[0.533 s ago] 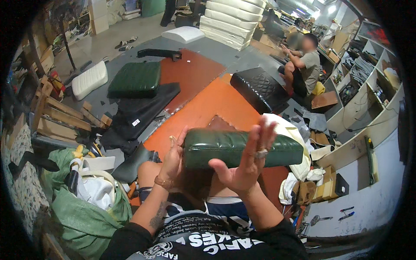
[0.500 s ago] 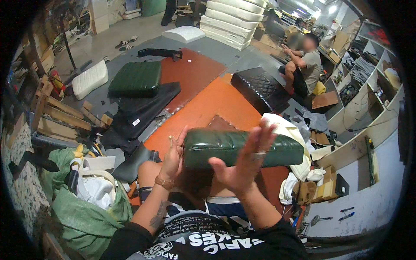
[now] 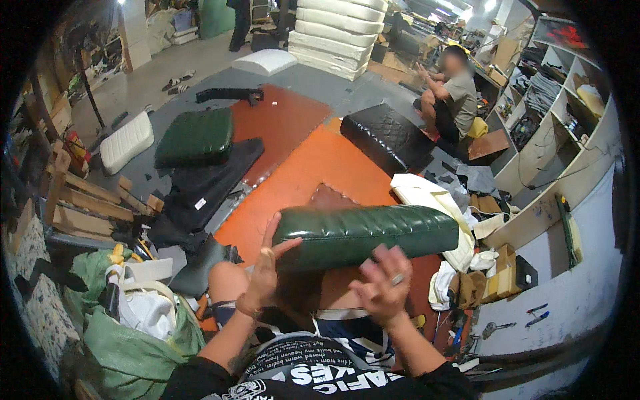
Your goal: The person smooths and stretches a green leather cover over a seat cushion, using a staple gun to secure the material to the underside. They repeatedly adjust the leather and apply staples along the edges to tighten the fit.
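A dark green padded seat cushion (image 3: 367, 233), with pleats and a stitched seam, lies crosswise above my lap. At its left end is my left hand (image 3: 264, 270), fingers straight and apart; the thumb reaches over the front side while the other fingers rest along the end. My right hand (image 3: 387, 285), a ring on one finger, is at the cushion's near lower edge. Its fingers are spread, slightly blurred, and hold nothing. Whether the right fingertips touch the cushion I cannot tell. The cushion's underside is hidden.
Orange sheeting (image 3: 293, 180) covers the floor ahead. Beyond lie another green cushion (image 3: 195, 137), a white cushion (image 3: 127, 143) and a black quilted seat (image 3: 387, 140). A green sack (image 3: 143, 350) stands at my left. Shelves (image 3: 533, 190) and a seated person (image 3: 450, 100) are at right.
My right hand has come down from over the cushion's front to its near lower edge. The left hand's fingers have straightened and spread at the end. The view has shifted slightly.
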{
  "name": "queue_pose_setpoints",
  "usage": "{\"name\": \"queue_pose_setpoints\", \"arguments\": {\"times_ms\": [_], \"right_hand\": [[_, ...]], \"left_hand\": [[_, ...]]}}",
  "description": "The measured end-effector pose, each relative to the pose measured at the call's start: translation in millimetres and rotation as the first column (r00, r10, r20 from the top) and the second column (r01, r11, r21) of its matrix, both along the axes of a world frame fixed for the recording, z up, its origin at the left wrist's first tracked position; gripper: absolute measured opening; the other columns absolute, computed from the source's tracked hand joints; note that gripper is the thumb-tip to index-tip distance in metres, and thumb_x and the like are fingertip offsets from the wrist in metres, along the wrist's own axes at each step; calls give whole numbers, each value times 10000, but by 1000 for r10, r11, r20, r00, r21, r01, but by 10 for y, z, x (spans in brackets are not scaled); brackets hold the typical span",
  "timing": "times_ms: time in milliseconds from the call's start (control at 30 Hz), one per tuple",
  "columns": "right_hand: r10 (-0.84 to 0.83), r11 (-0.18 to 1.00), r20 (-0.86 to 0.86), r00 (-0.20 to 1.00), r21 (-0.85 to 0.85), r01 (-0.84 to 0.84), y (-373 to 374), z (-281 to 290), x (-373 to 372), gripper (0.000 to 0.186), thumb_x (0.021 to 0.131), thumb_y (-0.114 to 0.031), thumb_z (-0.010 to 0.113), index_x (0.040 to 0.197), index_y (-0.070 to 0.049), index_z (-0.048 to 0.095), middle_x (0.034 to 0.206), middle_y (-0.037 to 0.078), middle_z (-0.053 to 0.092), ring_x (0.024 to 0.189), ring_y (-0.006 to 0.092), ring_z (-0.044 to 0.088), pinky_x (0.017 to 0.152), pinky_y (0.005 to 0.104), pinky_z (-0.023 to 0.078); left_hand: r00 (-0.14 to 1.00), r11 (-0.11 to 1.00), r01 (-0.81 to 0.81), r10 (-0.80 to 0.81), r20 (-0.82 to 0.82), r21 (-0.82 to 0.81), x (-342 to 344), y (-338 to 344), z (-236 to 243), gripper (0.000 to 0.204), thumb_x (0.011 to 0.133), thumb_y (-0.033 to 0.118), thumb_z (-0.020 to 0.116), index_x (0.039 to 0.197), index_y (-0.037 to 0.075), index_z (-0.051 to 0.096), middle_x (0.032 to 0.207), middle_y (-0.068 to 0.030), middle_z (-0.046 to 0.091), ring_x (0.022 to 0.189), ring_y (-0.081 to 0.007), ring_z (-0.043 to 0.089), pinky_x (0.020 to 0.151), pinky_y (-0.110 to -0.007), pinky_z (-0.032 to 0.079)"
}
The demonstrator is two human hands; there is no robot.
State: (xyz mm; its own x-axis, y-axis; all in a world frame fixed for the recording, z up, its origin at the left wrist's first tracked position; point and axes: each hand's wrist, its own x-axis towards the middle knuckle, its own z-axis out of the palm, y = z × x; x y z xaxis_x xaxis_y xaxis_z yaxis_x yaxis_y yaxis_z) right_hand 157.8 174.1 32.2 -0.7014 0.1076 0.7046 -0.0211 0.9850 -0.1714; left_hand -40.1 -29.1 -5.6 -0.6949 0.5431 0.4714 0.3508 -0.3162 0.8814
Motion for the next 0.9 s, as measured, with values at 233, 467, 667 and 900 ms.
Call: {"name": "queue_pose_setpoints", "arguments": {"times_ms": [233, 467, 667, 900], "right_hand": [[-144, 989, 278, 950, 33, 141, 903, 328, -700, 879, 756, -376, 889, 1528, -117, 557, 1698, 145, 381, 1576, 460, 283, 1263, 633, 204], [-476, 826, 175, 862, -247, 507, 1807, -1086, 233, 487, 958, -242, 737, 1380, -15, 649, 1582, 226, 512, 1436, 428, 488, 1209, 538, 369], [-537, 289, 840, -77, 269, 919, 1566, -3094, 2749, 818, 846, -496, 784, 1506, -83, 535, 1667, 233, 364, 1461, 428, 453, 1171, 536, 430], [-553, 138, 816, -166, 286, 948, 1112, -3208, 3150, 639, 853, -470, 758, 1350, -75, 683, 1433, 234, 569, 1253, 378, 595, 1038, 506, 492]], "left_hand": [[932, 987, 157, -139, 334, -28, -844, 368, 450, 867, 1130, 642, 123, 1392, 41, 689, 1542, -162, 591, 1447, -275, 511, 1269, -394, 304], [993, 977, 6, 20, 117, -214, -1721, 765, 475, 914, 1113, 691, 141, 1298, 53, 769, 1596, -111, 550, 1386, -258, 554, 1182, -364, 403], [983, 986, 52, -23, 180, -156, -2197, 979, 442, 878, 1110, 696, 190, 1313, 47, 745, 1476, -122, 630, 1192, -206, 684, 952, -333, 578], [858, 990, 104, -39, 512, -99, -2232, 1220, 749, 832, 1117, 668, 225, 1265, 28, 736, 1164, -152, 756, 959, -239, 766, 898, -358, 625]]}}
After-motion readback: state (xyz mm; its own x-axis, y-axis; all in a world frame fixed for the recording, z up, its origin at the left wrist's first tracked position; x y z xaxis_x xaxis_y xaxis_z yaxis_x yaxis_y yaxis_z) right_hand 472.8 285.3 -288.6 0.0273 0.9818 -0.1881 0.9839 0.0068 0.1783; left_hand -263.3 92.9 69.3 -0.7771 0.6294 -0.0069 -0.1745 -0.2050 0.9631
